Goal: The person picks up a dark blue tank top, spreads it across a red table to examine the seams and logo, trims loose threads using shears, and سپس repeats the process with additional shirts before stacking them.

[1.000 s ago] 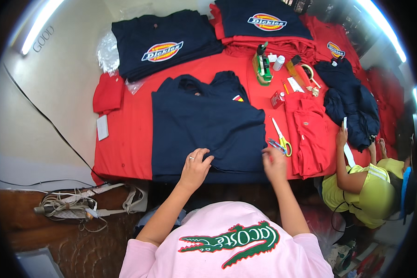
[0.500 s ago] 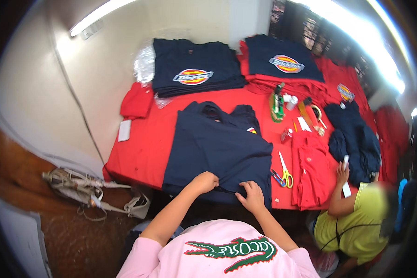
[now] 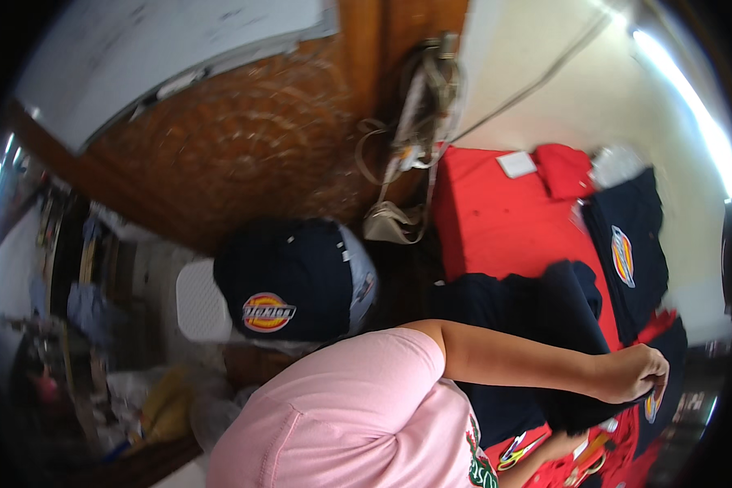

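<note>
A navy shirt [image 3: 496, 301] lies bunched on the red-covered table, its cloth raised in a fold under my outstretched left arm. My left hand [image 3: 636, 374] is closed at the far side of this shirt, fingers curled on its cloth; the grip itself is partly hidden. Low in the view, my right hand [image 3: 563, 446] shows only in part beside the shirt's lower edge, and its fingers cannot be made out. Yellow-handled scissors [image 3: 516, 452] lie near my right forearm.
A navy stack with a round logo [image 3: 626, 244] lies on the red table cover [image 3: 496, 211], near a small white box [image 3: 516, 164] and a red cloth bundle [image 3: 563, 169]. At my left, more navy garments [image 3: 293, 276] rest on a white stool [image 3: 199, 301]. Straps [image 3: 419, 138] hang by the table corner.
My view has swung far to the left, bringing the stool and garments into sight. My left hand has reached out across the shirt, whose cloth is now lifted and folded rather than flat.
</note>
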{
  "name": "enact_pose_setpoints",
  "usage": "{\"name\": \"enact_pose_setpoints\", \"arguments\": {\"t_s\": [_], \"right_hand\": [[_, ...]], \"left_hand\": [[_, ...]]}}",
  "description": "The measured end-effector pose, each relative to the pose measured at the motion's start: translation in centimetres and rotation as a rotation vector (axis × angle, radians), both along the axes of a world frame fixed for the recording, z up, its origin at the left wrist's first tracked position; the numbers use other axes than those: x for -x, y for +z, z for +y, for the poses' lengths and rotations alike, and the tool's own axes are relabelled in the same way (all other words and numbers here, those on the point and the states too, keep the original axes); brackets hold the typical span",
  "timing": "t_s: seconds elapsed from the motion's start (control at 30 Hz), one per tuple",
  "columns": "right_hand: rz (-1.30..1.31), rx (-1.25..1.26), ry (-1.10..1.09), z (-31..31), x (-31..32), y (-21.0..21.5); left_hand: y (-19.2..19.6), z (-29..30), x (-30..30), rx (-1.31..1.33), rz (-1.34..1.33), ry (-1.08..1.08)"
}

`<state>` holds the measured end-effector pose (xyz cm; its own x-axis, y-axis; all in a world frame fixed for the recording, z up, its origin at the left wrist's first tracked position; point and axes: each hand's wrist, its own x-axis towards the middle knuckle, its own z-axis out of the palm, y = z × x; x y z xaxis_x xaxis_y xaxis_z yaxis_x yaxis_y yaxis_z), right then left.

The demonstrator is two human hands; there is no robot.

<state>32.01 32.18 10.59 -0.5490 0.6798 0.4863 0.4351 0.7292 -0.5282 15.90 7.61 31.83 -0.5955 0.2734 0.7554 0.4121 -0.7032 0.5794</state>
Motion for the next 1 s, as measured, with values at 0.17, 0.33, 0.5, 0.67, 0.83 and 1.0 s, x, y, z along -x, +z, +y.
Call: {"name": "enact_pose_setpoints", "arguments": {"t_s": [0.17, 0.33, 0.5, 0.67, 0.83, 1.0], "right_hand": [[-0.115, -0.118, 0.177, 3.1, -1.0, -1.8], [-0.184, -0.13, 0.274, -0.8, 2.0, -2.6], [-0.136, -0.173, 0.367, -2.7, 5.0, 0.4], [0.044, -0.281, 0.396, 0.2, 6.2, 10.3], [0.155, -0.466, 0.171, 6.0, -4.1, 26.7], [0.224, -0.501, 0.066, 7.8, -10.7, 36.9]], "left_hand": [[-1.0, -8.4, 4.2, 0.069, -0.32, 0.041], [-3.5, -13.5, 5.1, 0.04, -0.07, 0.486], [-3.3, -15.8, 9.1, 0.655, 0.452, 1.132], [7.8, -18.4, 9.3, 0.695, 0.683, 1.459], [12.9, -19.8, 11.1, 0.75, 1.011, 1.157], [22.1, -23.8, 10.8, 0.793, 0.986, 1.51]]}}
